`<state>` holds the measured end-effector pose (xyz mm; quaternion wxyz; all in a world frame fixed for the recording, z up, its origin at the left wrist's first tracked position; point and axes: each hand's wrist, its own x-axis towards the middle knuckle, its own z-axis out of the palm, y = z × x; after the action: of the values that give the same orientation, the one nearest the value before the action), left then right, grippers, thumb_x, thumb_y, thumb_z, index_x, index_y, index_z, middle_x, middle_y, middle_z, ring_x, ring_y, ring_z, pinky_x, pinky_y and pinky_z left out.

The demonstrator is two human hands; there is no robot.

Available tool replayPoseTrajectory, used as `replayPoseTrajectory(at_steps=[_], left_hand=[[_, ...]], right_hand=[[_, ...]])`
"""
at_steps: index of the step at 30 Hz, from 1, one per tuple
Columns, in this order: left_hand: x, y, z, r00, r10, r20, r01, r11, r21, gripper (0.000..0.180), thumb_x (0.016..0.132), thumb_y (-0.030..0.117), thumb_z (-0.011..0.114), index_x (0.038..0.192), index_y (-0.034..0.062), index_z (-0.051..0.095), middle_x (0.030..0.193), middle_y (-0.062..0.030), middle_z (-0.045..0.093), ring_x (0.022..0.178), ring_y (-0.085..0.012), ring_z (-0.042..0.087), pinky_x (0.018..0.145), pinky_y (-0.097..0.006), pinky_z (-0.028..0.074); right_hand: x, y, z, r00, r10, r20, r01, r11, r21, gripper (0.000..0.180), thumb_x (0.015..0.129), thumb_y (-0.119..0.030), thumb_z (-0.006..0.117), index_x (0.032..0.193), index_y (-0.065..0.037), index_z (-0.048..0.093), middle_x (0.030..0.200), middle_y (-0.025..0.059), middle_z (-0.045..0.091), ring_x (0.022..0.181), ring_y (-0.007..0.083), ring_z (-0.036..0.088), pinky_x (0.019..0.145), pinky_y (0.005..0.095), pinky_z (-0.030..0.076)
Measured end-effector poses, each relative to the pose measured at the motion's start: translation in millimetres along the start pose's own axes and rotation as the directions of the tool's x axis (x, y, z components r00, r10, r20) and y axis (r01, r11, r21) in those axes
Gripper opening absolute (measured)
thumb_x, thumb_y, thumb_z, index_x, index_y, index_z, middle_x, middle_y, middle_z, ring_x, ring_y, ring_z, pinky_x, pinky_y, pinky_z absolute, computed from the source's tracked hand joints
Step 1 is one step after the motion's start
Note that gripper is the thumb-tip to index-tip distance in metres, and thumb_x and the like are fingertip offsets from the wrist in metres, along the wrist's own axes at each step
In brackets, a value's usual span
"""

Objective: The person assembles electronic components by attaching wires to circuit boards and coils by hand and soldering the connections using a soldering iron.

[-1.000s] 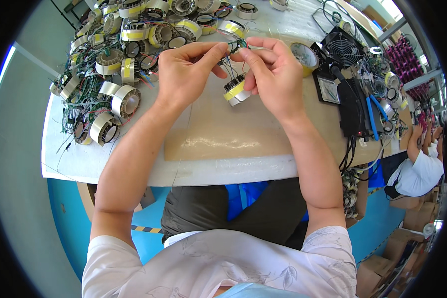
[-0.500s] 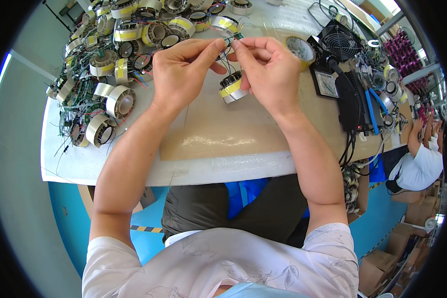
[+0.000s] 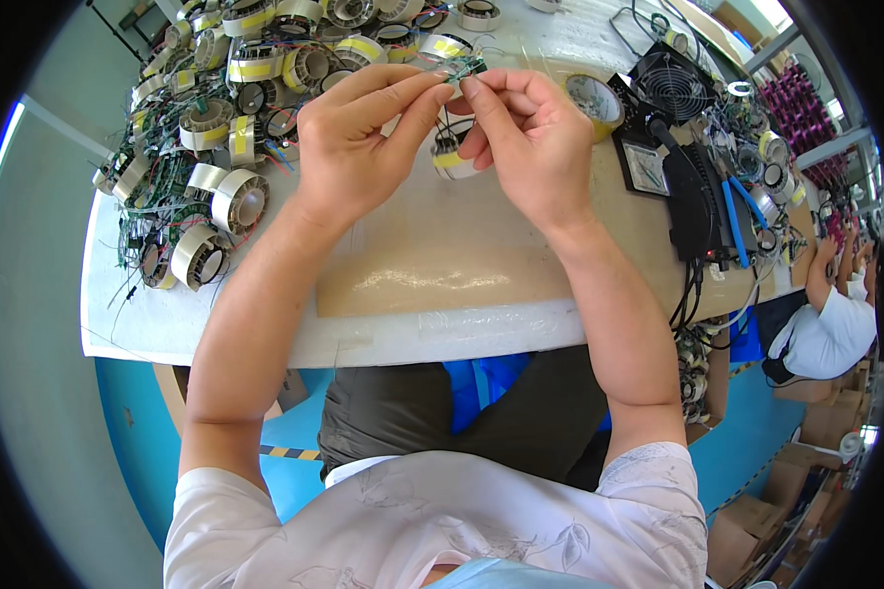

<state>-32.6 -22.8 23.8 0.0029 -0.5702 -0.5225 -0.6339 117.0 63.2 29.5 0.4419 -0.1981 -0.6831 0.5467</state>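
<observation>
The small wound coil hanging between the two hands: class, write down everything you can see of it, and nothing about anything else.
The small wound coil is a ring-shaped winding wrapped in pale tape with a yellow band. It sits just under the fingers, above the tan mat, largely hidden by the right hand. Thin green and dark leads rise from it to where the left hand and right hand pinch them between thumb and forefinger. Whether it hangs clear or rests on the mat cannot be told.

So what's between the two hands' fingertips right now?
In the head view, the left hand and right hand pinch thin green wire leads between them; the coil they belong to hangs below.
</observation>
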Motion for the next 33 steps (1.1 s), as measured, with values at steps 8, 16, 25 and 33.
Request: replayPoseTrajectory(at_steps=[8,16,25,33], left_hand=[[2,1,-4,0.872,0.448,0.197,-0.487,0.837,0.249,0.019,0.082,-0.003,0.076,0.100,-0.0013,0.075,0.095,-0.0132,0.072,0.074,-0.0224,0.070,0.061,-0.030,0.057],[-4,7,-1,0.836,0.451,0.311,-0.511,0.847,0.145,0.023,0.080,-0.004,0.077,0.102,-0.0020,0.075,0.095,-0.0163,0.072,0.076,-0.0250,0.071,0.064,-0.031,0.058],[-5,7,-1,0.824,0.459,0.332,-0.523,0.841,0.136,0.025,0.078,-0.005,0.077,0.103,-0.0017,0.075,0.097,-0.0168,0.072,0.077,-0.0258,0.072,0.064,-0.031,0.057],[-2,4,1,0.807,0.506,0.304,-0.564,0.814,0.143,0.024,0.075,0.002,0.081,0.098,0.0005,0.075,0.093,-0.0131,0.072,0.074,-0.0260,0.070,0.061,-0.032,0.058]], right_hand=[[17,-7,-47,0.927,0.123,0.354,-0.098,0.991,-0.086,0.013,0.095,-0.010,0.069,0.098,0.002,0.068,0.086,0.0094,0.075,0.063,0.0114,0.069,0.050,0.0222,0.052],[30,-21,-81,0.835,0.274,0.477,-0.101,0.929,-0.356,0.021,0.093,-0.020,0.072,0.094,0.001,0.071,0.082,0.0080,0.074,0.057,0.0095,0.066,0.045,0.0209,0.047],[27,-12,-64,0.897,0.254,0.362,-0.178,0.957,-0.230,0.034,0.093,-0.027,0.073,0.109,0.002,0.073,0.084,0.0070,0.074,0.051,0.0090,0.062,0.040,0.0215,0.044],[25,-11,-60,0.897,0.265,0.353,-0.238,0.964,-0.118,0.033,0.088,-0.018,0.078,0.109,0.007,0.073,0.080,0.0061,0.073,0.055,0.0089,0.063,0.040,0.0221,0.045]])
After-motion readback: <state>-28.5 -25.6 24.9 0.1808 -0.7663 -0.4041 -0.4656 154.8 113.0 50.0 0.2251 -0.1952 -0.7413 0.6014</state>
